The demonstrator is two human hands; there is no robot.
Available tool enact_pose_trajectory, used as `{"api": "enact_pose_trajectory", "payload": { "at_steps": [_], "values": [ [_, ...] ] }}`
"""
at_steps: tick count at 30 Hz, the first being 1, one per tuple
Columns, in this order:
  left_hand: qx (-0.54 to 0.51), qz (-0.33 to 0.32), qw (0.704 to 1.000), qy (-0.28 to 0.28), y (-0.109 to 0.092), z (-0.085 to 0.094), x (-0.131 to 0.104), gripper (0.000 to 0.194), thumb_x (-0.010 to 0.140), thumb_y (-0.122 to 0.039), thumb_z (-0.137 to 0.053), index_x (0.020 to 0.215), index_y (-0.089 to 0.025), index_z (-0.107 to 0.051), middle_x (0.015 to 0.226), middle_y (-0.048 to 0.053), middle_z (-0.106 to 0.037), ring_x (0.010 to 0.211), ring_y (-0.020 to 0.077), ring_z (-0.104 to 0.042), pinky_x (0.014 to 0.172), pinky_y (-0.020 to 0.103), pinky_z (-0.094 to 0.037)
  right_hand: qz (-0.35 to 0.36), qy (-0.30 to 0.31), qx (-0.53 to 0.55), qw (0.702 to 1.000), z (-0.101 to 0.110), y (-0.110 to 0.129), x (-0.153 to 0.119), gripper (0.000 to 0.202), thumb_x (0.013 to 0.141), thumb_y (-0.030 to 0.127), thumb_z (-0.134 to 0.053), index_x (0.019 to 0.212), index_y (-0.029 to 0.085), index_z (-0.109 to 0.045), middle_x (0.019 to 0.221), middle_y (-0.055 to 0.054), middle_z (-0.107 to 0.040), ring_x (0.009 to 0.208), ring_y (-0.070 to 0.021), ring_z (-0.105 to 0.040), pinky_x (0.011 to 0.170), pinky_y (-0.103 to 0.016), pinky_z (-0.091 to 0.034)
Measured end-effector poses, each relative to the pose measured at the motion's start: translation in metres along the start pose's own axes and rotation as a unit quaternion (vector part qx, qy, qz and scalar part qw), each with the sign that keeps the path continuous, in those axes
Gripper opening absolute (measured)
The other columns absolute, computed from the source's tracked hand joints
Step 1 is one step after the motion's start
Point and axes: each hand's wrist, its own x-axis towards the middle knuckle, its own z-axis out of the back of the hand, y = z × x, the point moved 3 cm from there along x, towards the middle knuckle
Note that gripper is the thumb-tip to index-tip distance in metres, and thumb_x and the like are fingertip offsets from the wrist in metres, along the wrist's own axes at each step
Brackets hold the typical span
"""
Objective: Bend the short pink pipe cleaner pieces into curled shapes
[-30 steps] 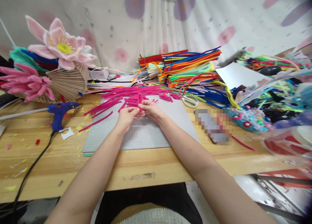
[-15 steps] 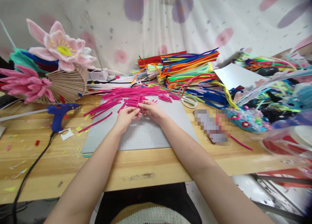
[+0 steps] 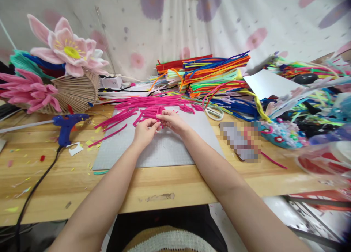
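Note:
My left hand (image 3: 146, 130) and my right hand (image 3: 173, 121) meet over the far part of a grey cutting mat (image 3: 161, 151). Both pinch one short bent magenta pipe cleaner (image 3: 159, 111), whose loop stands up between my fingertips. Just beyond my hands lies a loose pile of magenta pipe cleaners (image 3: 142, 107), some cut short, spread across the mat's far edge and onto the wooden table (image 3: 153, 188).
A blue glue gun (image 3: 67, 125) with a black cord lies at the left. White-handled scissors (image 3: 214, 114) rest right of the pile. Stacks of coloured pipe cleaners (image 3: 211, 75) fill the back. Pink pipe-cleaner flowers (image 3: 64, 49) stand at the far left. Craft clutter crowds the right.
My hands stay together on the magenta piece and have shifted only slightly; the fingers keep working it. Nothing else has moved.

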Motion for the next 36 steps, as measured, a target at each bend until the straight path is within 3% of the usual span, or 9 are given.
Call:
{"api": "enact_pose_trajectory", "payload": {
  "at_steps": [5,8,13,18,21,25,28,32,36],
  "values": [
    [0.098,-0.098,0.988,-0.064,-0.012,0.003,-0.010,0.015,0.077,-0.030,-0.054,0.072,-0.017,-0.061,0.067,0.002,-0.066,0.061,0.0126,-0.061,0.062,0.024,-0.047,-0.138,0.015,0.081,0.987,-0.013,-0.007,-0.001,0.021,0.067,0.022,-0.062,0.060,0.015,-0.044,0.045,0.007,-0.041,0.039,-0.0025,-0.034,0.036,-0.015,-0.018],
    [0.168,-0.134,0.971,-0.104,-0.019,0.003,-0.015,0.017,0.079,-0.030,-0.052,0.069,-0.018,-0.060,0.067,0.002,-0.066,0.062,0.0128,-0.060,0.061,0.023,-0.044,-0.179,0.032,0.107,0.978,-0.018,-0.009,-0.003,0.015,0.071,0.020,-0.056,0.061,0.014,-0.046,0.047,0.006,-0.043,0.041,-0.0024,-0.035,0.036,-0.013,-0.017],
    [0.218,-0.120,0.963,-0.107,-0.018,0.001,-0.012,0.021,0.080,-0.036,-0.051,0.072,-0.019,-0.061,0.073,0.002,-0.068,0.068,0.0137,-0.060,0.065,0.024,-0.042,-0.137,0.023,0.124,0.982,-0.020,-0.014,0.000,0.020,0.070,0.024,-0.058,0.060,0.016,-0.043,0.046,0.008,-0.037,0.041,-0.0029,-0.031,0.038,-0.015,-0.018],
    [0.213,-0.023,0.973,-0.080,-0.007,0.007,-0.001,0.023,0.075,-0.041,-0.056,0.070,-0.020,-0.062,0.068,0.000,-0.066,0.063,0.0130,-0.057,0.063,0.025,-0.041,-0.033,-0.070,0.049,0.996,-0.017,-0.021,0.008,0.024,0.069,0.032,-0.061,0.059,0.017,-0.044,0.047,0.007,-0.040,0.044,-0.0047,-0.035,0.042,-0.018,-0.025],
    [0.152,0.033,0.987,-0.040,-0.001,0.016,0.006,0.029,0.067,-0.046,-0.062,0.063,-0.018,-0.058,0.057,-0.001,-0.058,0.054,0.0118,-0.053,0.053,0.023,-0.041,-0.007,-0.113,-0.027,0.993,-0.015,-0.019,0.009,0.024,0.068,0.032,-0.061,0.058,0.017,-0.045,0.048,0.007,-0.040,0.044,-0.0049,-0.034,0.044,-0.019,-0.026],
    [-0.012,0.116,0.993,-0.024,0.001,0.025,0.009,0.040,0.063,-0.056,-0.060,0.063,-0.017,-0.054,0.055,-0.002,-0.052,0.046,0.0095,-0.047,0.040,0.021,-0.038,0.016,-0.067,-0.152,0.986,-0.015,-0.008,0.004,0.025,0.068,0.035,-0.060,0.057,0.016,-0.049,0.048,0.007,-0.041,0.045,-0.0045,-0.033,0.044,-0.020,-0.024],
    [-0.068,0.116,0.990,-0.052,-0.003,0.027,0.010,0.037,0.057,-0.049,-0.067,0.062,-0.016,-0.052,0.056,-0.002,-0.054,0.047,0.0089,-0.049,0.040,0.020,-0.040,0.014,-0.017,-0.205,0.979,-0.013,-0.005,0.000,0.029,0.068,0.040,-0.062,0.058,0.015,-0.052,0.048,0.007,-0.039,0.046,-0.0045,-0.032,0.044,-0.019,-0.023],
    [-0.128,0.094,0.980,-0.121,-0.006,0.028,0.010,0.032,0.057,-0.042,-0.069,0.065,-0.016,-0.052,0.059,-0.001,-0.058,0.053,0.0113,-0.056,0.045,0.022,-0.045,0.014,0.049,-0.182,0.982,-0.011,-0.006,-0.003,0.027,0.067,0.041,-0.063,0.075,0.016,-0.061,0.059,0.005,-0.050,0.047,-0.0041,-0.034,0.043,-0.019,-0.026],
    [-0.158,0.103,0.978,-0.086,-0.004,0.025,0.011,0.034,0.054,-0.040,-0.071,0.072,-0.016,-0.055,0.067,0.001,-0.063,0.059,0.0137,-0.060,0.048,0.025,-0.048,0.035,0.034,-0.187,0.981,-0.006,-0.004,-0.003,0.024,0.064,0.037,-0.066,0.071,0.016,-0.060,0.057,0.005,-0.049,0.046,-0.0040,-0.032,0.044,-0.020,-0.023]
  ]
}}
